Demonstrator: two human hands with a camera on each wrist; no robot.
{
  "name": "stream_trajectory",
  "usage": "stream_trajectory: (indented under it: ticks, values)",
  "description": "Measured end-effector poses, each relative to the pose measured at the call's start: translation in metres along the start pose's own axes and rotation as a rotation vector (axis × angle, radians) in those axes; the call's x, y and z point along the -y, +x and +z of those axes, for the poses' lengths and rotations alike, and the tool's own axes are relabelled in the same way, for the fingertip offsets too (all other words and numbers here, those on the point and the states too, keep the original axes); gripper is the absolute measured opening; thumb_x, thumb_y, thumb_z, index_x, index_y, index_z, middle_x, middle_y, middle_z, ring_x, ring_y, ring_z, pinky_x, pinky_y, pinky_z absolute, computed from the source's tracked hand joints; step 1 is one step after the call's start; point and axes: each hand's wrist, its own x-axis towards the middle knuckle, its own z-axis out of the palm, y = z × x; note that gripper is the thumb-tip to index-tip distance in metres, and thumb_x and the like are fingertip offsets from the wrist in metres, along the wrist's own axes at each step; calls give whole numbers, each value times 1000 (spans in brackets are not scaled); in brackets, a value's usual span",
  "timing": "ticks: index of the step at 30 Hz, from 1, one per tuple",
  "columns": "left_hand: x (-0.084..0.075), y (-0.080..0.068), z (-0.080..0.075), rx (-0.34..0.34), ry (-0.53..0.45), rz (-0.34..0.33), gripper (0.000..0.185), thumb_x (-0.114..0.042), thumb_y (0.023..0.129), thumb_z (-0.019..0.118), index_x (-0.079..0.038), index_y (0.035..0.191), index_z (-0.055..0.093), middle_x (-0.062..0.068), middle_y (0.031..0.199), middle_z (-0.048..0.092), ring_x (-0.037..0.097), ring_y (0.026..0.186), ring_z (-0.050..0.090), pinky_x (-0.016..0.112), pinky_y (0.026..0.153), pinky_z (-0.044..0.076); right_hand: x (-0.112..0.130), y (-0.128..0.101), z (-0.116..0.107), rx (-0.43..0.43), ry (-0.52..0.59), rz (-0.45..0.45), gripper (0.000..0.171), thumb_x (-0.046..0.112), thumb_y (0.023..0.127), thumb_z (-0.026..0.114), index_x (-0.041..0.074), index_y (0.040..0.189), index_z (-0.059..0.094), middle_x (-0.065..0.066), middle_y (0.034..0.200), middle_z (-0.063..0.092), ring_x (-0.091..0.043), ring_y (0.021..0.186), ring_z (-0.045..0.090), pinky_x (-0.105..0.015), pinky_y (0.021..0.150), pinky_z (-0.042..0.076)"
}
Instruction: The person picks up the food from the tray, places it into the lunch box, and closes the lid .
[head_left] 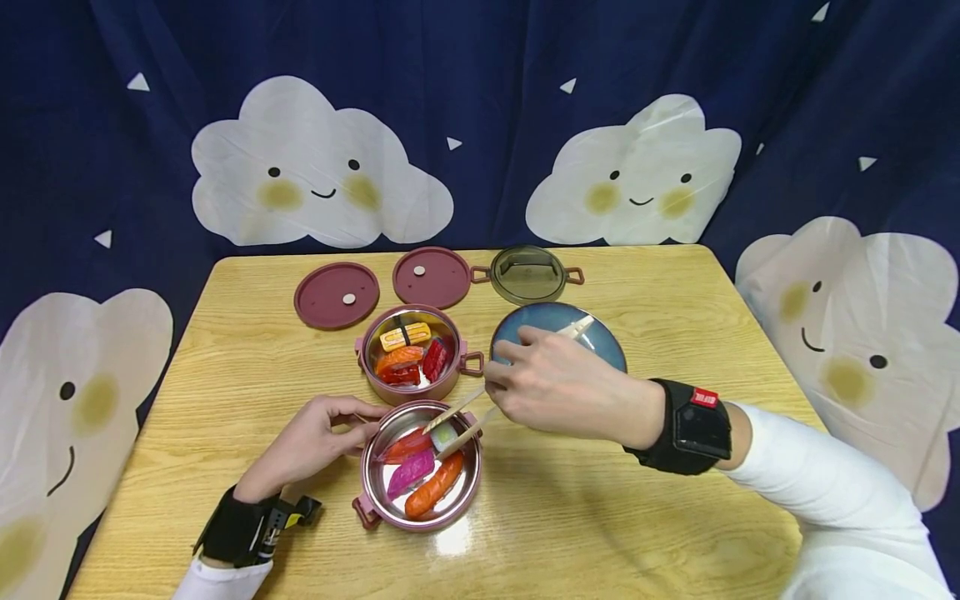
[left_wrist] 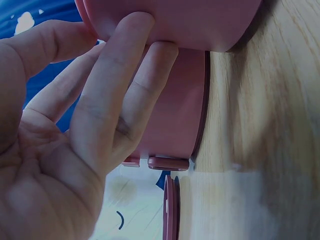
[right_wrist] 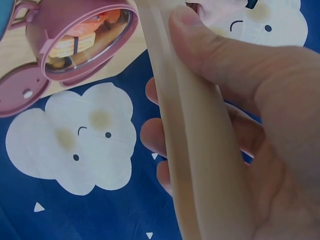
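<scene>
My right hand (head_left: 551, 383) grips pale wooden tongs (right_wrist: 180, 110), thumb on one side and fingers on the other. Their tips reach into the near pink pot (head_left: 420, 525), either side of a white-and-green toy sushi roll (head_left: 443, 437). Beside the roll lie a red sushi piece (head_left: 408, 446), a purple one (head_left: 412, 475) and an orange, sausage-shaped one (head_left: 435, 486). My left hand (head_left: 322, 442) touches this pot's outer left wall; its fingers lie fairly straight against the wall in the left wrist view. Whether the tips squeeze the roll is hard to tell.
Behind stands a second pink pot (head_left: 427, 392) with a yellow banded piece (head_left: 405, 336) and orange and red pieces. A blue plate (head_left: 525, 317) sits under my right hand. Two maroon lids (head_left: 337, 296) and a dark see-through lid (head_left: 528, 275) lie along the table's back.
</scene>
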Motion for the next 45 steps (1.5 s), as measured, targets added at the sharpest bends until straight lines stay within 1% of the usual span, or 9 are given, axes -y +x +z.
stream_trajectory:
  ticks: [5,12,20,25,31,36,40,42,45]
  values:
    - [-1,0,0,2,-6,-3,24,-15,101,71,-12,123,79,8,122,79,20,109,70,22,86,58,0,0,-3,40,-2,-12,12,22,96,74,25,84,77,9,87,69,-15,80,59,-27,68,43]
    - [-1,1,0,3,15,-2,24,-15,101,71,-12,123,79,7,121,79,20,109,71,23,89,56,0,-1,-6,69,12,1,9,24,94,77,25,85,78,9,88,70,-16,82,61,-27,71,48]
    - [0,1,-1,-1,19,-3,24,-15,101,71,-14,123,79,6,121,79,20,110,70,23,89,56,1,3,-3,54,11,9,13,22,95,74,25,83,77,9,89,70,-15,82,62,-28,71,46]
    - [-1,0,-1,-6,33,0,23,-16,101,72,-14,122,79,4,120,80,17,109,70,24,90,55,2,4,0,57,22,12,14,22,97,72,25,84,77,9,89,71,-15,84,64,-29,71,48]
    - [0,0,0,-7,33,3,23,-17,101,72,-15,122,80,3,119,80,14,107,70,24,90,55,-2,2,-3,73,50,12,9,23,97,72,24,90,78,9,94,71,-16,86,64,-29,74,49]
    - [0,-1,0,-11,30,7,23,-16,100,72,-15,122,79,4,120,80,14,107,70,24,90,55,-9,-5,-7,53,80,38,5,29,93,78,25,92,81,9,92,72,-15,83,61,-27,71,47]
    - [0,-1,0,-15,35,10,23,-16,100,72,-15,122,79,4,121,80,16,108,71,24,91,55,-18,-14,-12,12,97,69,16,36,85,85,24,95,82,9,88,70,-14,80,59,-26,69,46]
    - [-1,-1,0,-11,27,8,23,-16,100,72,-14,122,79,5,120,80,16,107,70,23,89,56,-23,-20,-15,9,107,84,25,40,81,89,22,98,82,8,87,69,-14,80,58,-26,69,47]
    - [-1,-1,0,-3,5,3,24,-15,100,72,-12,123,79,7,120,80,16,105,70,23,85,58,-30,-30,-21,25,117,115,31,41,80,91,21,102,82,7,90,73,-15,80,60,-26,68,47]
